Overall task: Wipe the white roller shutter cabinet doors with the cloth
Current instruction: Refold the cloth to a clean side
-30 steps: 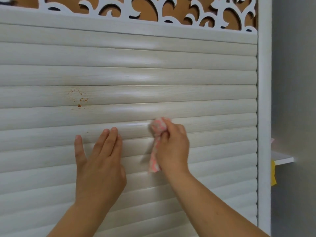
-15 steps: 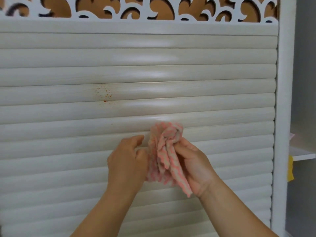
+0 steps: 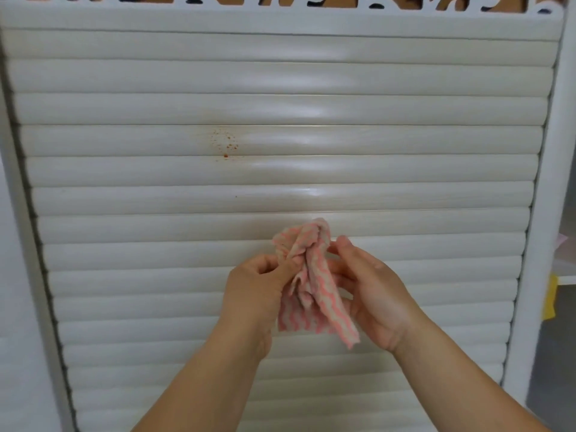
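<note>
Left hand (image 3: pixel 255 285): my thumb and fingertips pinch one edge of the cloth, so I can pull a fold loose.
Right hand (image 3: pixel 372 291): my fingers curl round its other side, steadying the bunch.
Cloth (image 3: pixel 308 282): pink-striped, crumpled, held between both hands off the slats; I judge I'm regathering it for a fresh face.
Shutter door (image 3: pixel 405 169): behind, unwiped here.
Orange specks (image 3: pixel 225 144): up-left, likely my next target.
</note>
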